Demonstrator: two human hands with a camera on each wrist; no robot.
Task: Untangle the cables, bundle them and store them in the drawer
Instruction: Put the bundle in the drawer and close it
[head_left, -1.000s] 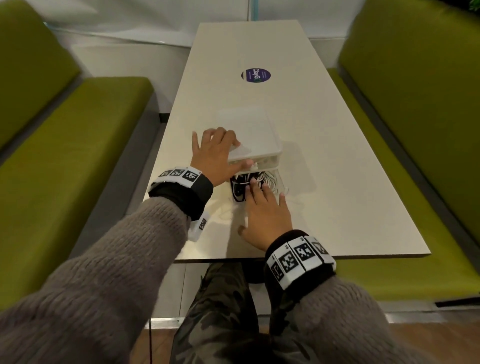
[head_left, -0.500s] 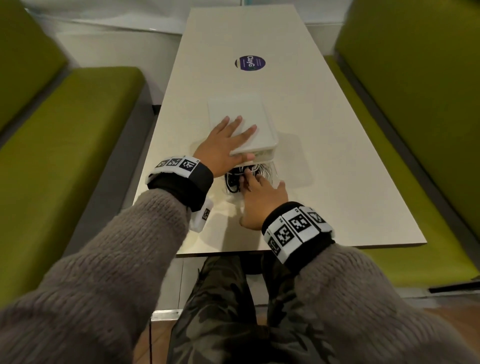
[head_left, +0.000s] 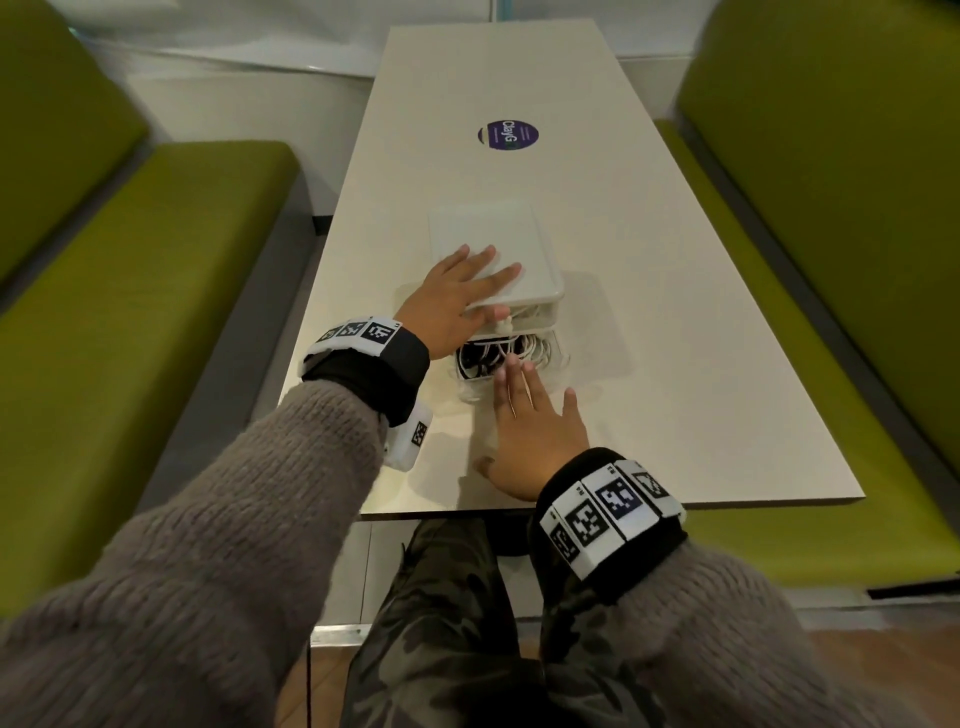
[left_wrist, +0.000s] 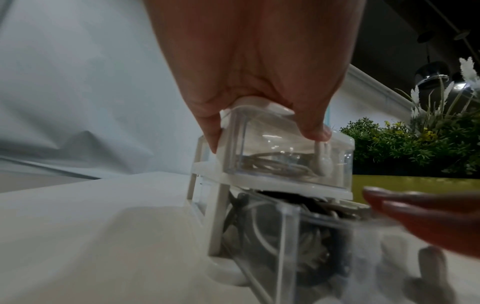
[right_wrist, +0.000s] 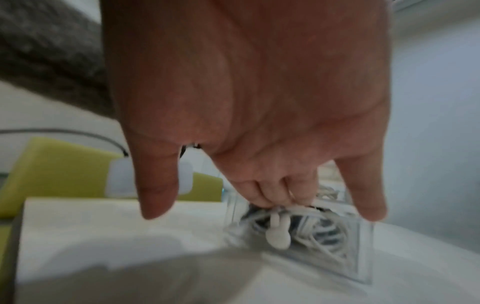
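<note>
Fingers of the right hand (head_left: 535, 431) reach flat across the table (head_left: 727, 332) from its near edge, their tips curling over the front wall of the lower drawer (head_left: 511, 358) and onto the cables (right_wrist: 298, 224) inside; thumb and little finger splay wide, touching nothing. The drawer, clear plastic, stands pulled out toward the person from the small white organiser (head_left: 493, 254), its long axis running across the table, its open top facing up. Black and white cables lie coiled in it, loops roughly flat, one pair of white plug ends (right_wrist: 278, 234) pointing at the drawer's front wall. Light and limp, the coils look likely to spring up and snag the frame unless pressed down at their middle; the thin, slick drawer seems best pushed square on its front wall. Just beyond the drawer, the left hand (head_left: 457, 306) rests fingers spread and straight on the organiser's lid, thumb hooked over the front of the upper drawer (left_wrist: 285, 152), which holds another pale cable. The unit looks light enough to slide, hence that bracing hand.
</note>
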